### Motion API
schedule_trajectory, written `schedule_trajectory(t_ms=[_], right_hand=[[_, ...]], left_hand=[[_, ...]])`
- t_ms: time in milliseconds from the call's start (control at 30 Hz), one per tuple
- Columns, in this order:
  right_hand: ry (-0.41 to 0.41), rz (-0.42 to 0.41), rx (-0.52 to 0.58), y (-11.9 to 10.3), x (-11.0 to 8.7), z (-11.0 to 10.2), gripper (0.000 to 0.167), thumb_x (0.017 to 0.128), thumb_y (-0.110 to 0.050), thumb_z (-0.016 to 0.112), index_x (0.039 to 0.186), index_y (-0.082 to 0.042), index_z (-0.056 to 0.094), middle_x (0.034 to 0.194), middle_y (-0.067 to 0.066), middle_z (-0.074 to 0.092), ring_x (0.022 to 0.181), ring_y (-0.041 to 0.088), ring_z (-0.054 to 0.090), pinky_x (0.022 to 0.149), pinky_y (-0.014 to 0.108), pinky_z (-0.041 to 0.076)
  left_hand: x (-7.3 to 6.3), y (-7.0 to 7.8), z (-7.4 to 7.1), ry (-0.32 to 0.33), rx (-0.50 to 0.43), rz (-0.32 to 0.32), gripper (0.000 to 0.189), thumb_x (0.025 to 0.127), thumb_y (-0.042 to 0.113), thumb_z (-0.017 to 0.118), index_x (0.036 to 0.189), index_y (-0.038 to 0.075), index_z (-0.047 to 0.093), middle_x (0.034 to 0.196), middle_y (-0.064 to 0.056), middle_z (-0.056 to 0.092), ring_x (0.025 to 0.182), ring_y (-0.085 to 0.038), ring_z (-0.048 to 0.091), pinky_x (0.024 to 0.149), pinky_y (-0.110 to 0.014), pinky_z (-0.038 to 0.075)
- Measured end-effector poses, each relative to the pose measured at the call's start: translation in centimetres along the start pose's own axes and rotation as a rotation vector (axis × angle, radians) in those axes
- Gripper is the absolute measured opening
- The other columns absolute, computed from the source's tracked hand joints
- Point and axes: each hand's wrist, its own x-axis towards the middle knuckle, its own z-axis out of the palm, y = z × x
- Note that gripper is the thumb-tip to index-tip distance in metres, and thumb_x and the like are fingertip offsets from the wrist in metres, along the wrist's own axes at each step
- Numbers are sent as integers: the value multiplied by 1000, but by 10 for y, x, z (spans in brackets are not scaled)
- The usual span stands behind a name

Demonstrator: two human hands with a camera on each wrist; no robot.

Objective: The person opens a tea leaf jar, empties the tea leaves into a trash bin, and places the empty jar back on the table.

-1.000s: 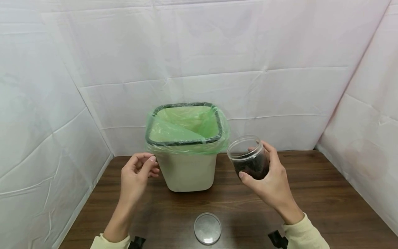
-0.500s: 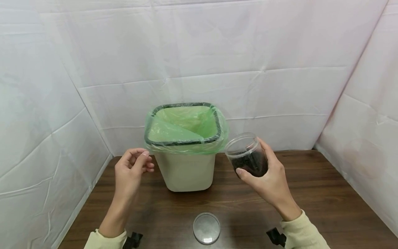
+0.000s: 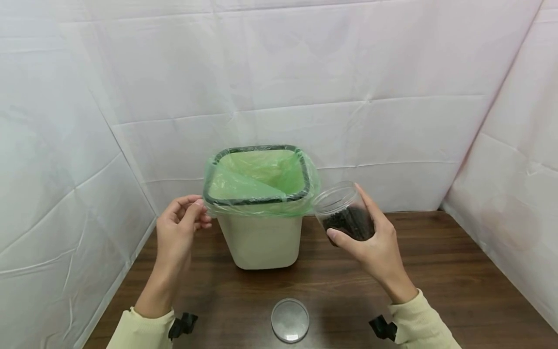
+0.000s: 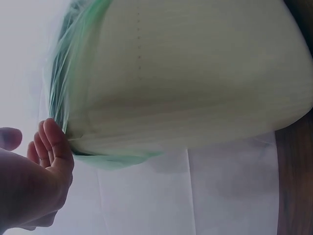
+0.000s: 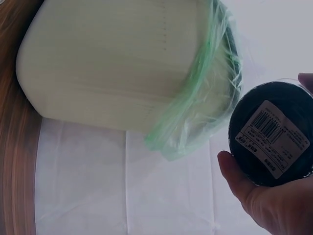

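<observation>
In the head view my right hand (image 3: pixel 379 242) grips a clear plastic jar (image 3: pixel 344 211), tilted with its mouth toward the bin and dark granular stuff inside. The right wrist view shows the jar's base with a barcode label (image 5: pixel 273 139). A pale trash can (image 3: pixel 263 242) stands upright in the middle, lined with a green plastic bag (image 3: pixel 285 208) folded over its dark rim. My left hand (image 3: pixel 176 232) is at the can's left side. Its fingertips (image 4: pixel 51 129) are against or very close to the bag's edge, with the thumb apart from them.
A round clear lid (image 3: pixel 290 321) lies on the brown wooden table (image 3: pixel 244 300) in front of the can. White cloth walls (image 3: pixel 279 87) enclose the back and sides. Dark wrist mounts (image 3: pixel 183 325) hang by both sleeves.
The right hand has raised the jar slightly and shifted it left, a little closer to the can's rim. My left hand has moved up and left along the can's side.
</observation>
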Motion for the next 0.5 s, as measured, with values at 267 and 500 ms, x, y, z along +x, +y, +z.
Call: schedule_trajectory(t_ms=[267,500], right_hand=[[17,-9,33,-3,5,2,91,81,-17,86,155,-39,38,123,-2,62,100,15,60,81,21,48],[30,14,61,-11,12,5,86,83,-18,83,154,-35,38,124,0,60,101,17,60,80,23,49]], left_hand=[[9,5,0,15,-40,8,10,99,1,60,106,3,67,85,-8,62,68,-14,63,63,-26,56],[19,9,1,37,3,-13,14,100,5,61,111,-3,67,88,-8,61,71,-14,62,67,-24,57]])
